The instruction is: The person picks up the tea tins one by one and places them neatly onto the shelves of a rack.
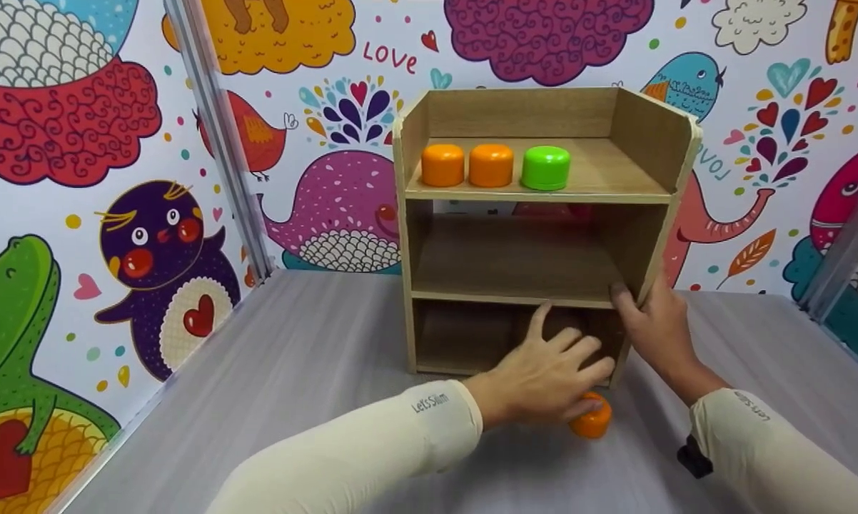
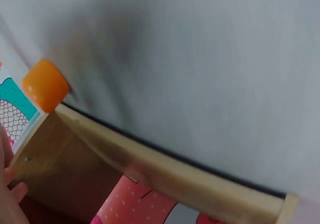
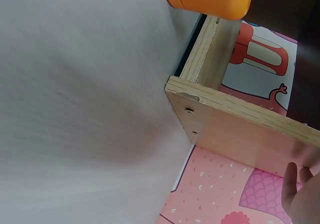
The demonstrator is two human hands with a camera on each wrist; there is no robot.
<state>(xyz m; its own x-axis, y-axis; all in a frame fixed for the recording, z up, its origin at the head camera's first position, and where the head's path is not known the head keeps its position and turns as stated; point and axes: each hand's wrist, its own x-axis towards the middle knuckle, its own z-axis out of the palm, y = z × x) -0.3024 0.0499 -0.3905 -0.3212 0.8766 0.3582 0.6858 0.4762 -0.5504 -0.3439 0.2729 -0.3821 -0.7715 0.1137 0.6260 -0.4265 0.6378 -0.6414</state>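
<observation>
A small wooden shelf unit (image 1: 536, 294) stands upright on the table, facing me. At its right side panel, my right hand (image 1: 663, 332) grips the front edge, thumb in front and fingers along the outside; some fingers show in the right wrist view. My left hand (image 1: 554, 371) reaches across the lowest compartment with fingers spread, the index finger near the middle board's edge. Beneath its thumb lies an orange cap-shaped piece (image 1: 592, 420) on the table, partly covered in the head view. In the left wrist view this orange piece (image 2: 46, 86) appears apart from the fingers.
Two orange pieces (image 1: 442, 165) and a green one (image 1: 546, 168) stand in a row on the top board. The grey table (image 1: 293, 400) extends around the unit. Walls (image 1: 329, 43) printed with cartoon animals stand behind and beside it, with a metal post (image 1: 218, 135) on the left.
</observation>
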